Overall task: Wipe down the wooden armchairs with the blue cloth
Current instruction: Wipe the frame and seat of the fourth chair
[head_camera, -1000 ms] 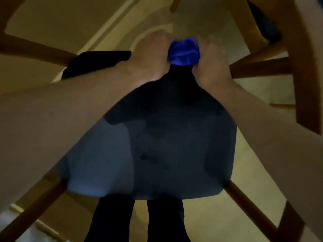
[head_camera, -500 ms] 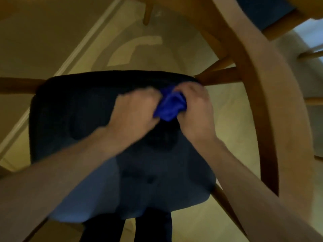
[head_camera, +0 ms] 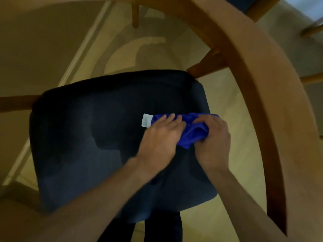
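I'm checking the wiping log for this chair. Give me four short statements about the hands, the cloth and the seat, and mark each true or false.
1. Both hands hold the blue cloth. True.
2. The cloth lies on the floor. False: it is over the dark seat cushion.
3. A white tag shows at the cloth's left end. True.
4. The right hand grips the wooden armrest. False: its fingers curl round the cloth, as do the left hand's.

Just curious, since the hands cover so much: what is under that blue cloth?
The blue cloth lies on the chair's dark seat cushion, near its right edge. The left hand and right hand hold it. The cushion directly beneath is covered, so anything there stays unseen.
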The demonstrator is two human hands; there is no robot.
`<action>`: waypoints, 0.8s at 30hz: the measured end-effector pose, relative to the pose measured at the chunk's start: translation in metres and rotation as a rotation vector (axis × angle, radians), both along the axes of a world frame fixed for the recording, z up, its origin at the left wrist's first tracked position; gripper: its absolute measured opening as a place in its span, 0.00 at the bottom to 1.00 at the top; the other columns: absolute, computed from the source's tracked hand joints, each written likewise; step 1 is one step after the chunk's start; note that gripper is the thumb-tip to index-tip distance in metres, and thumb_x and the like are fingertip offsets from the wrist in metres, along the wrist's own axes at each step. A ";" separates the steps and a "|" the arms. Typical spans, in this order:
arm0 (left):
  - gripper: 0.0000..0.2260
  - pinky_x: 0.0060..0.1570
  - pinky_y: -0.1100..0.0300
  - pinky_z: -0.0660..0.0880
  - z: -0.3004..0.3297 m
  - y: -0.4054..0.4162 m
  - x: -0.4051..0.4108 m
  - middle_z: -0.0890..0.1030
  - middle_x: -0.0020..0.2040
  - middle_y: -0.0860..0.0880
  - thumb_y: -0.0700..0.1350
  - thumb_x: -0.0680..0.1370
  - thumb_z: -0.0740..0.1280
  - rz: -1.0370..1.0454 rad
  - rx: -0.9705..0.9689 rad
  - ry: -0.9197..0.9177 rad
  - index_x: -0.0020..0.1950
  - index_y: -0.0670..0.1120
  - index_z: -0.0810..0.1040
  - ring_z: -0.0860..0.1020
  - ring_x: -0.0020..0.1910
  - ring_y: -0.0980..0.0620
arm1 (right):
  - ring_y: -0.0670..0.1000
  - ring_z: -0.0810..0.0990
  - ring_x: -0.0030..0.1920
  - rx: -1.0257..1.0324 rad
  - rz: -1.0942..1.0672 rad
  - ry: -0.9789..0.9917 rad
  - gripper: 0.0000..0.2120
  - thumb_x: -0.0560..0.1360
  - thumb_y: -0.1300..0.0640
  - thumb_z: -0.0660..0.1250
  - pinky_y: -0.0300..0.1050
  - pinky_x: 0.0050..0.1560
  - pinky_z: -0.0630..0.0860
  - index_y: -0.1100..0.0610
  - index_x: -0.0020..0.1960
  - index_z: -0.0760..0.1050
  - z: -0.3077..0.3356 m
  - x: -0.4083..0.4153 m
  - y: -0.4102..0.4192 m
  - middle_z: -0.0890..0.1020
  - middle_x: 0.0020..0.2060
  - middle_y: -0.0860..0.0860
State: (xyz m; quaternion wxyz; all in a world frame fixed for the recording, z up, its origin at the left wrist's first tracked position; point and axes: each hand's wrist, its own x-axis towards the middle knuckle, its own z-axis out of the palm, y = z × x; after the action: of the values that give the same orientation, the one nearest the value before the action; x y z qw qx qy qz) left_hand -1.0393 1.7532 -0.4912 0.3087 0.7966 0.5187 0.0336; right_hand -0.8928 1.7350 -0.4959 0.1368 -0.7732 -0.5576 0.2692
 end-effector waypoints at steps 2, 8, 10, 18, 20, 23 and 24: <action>0.19 0.55 0.49 0.75 0.000 0.038 0.005 0.79 0.58 0.42 0.34 0.74 0.58 0.038 0.065 0.024 0.62 0.42 0.77 0.78 0.58 0.41 | 0.45 0.73 0.52 0.100 -0.096 0.050 0.18 0.69 0.71 0.68 0.27 0.53 0.64 0.53 0.53 0.77 -0.005 -0.003 0.031 0.78 0.50 0.46; 0.13 0.46 0.58 0.67 -0.013 0.123 0.039 0.77 0.56 0.44 0.33 0.76 0.60 0.073 0.097 0.114 0.57 0.44 0.76 0.76 0.54 0.46 | 0.41 0.76 0.44 0.150 -0.277 0.187 0.16 0.71 0.71 0.64 0.43 0.52 0.76 0.51 0.49 0.75 -0.026 -0.001 0.097 0.79 0.42 0.43; 0.14 0.55 0.58 0.66 -0.014 0.101 0.038 0.77 0.57 0.44 0.34 0.75 0.58 0.046 0.116 0.121 0.57 0.44 0.77 0.73 0.57 0.45 | 0.38 0.75 0.43 0.140 -0.238 0.202 0.14 0.73 0.69 0.65 0.35 0.48 0.74 0.50 0.49 0.75 -0.026 0.005 0.081 0.78 0.41 0.40; 0.22 0.75 0.59 0.47 0.004 -0.009 0.045 0.70 0.72 0.46 0.37 0.78 0.54 -0.165 -0.058 0.035 0.71 0.44 0.70 0.62 0.75 0.48 | 0.39 0.76 0.46 -0.024 -0.281 0.112 0.12 0.72 0.67 0.71 0.25 0.48 0.68 0.53 0.50 0.77 0.002 0.024 -0.032 0.78 0.45 0.42; 0.19 0.73 0.54 0.57 0.008 0.004 0.043 0.75 0.67 0.43 0.36 0.76 0.64 -0.192 -0.027 0.006 0.67 0.42 0.74 0.69 0.70 0.45 | 0.34 0.76 0.46 0.011 -0.311 0.167 0.13 0.72 0.67 0.70 0.22 0.48 0.67 0.51 0.50 0.77 0.008 0.024 -0.023 0.77 0.42 0.39; 0.16 0.57 0.53 0.71 0.003 0.055 0.042 0.77 0.56 0.44 0.32 0.72 0.65 -0.087 0.093 0.113 0.58 0.43 0.76 0.75 0.57 0.45 | 0.31 0.75 0.45 0.063 -0.365 0.270 0.15 0.74 0.69 0.65 0.20 0.47 0.66 0.51 0.53 0.77 0.001 0.018 0.031 0.79 0.44 0.40; 0.16 0.54 0.54 0.70 -0.001 0.074 0.042 0.76 0.56 0.44 0.31 0.72 0.64 -0.031 0.125 0.130 0.58 0.43 0.75 0.74 0.56 0.45 | 0.35 0.75 0.43 0.047 -0.374 0.270 0.15 0.74 0.69 0.64 0.21 0.45 0.67 0.53 0.54 0.77 -0.005 0.016 0.052 0.80 0.46 0.43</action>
State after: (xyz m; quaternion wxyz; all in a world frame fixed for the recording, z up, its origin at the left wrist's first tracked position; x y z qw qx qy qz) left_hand -0.9974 1.8273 -0.4925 0.2245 0.8228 0.5221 0.0095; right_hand -0.8763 1.7867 -0.5008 0.2755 -0.8167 -0.3875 0.3271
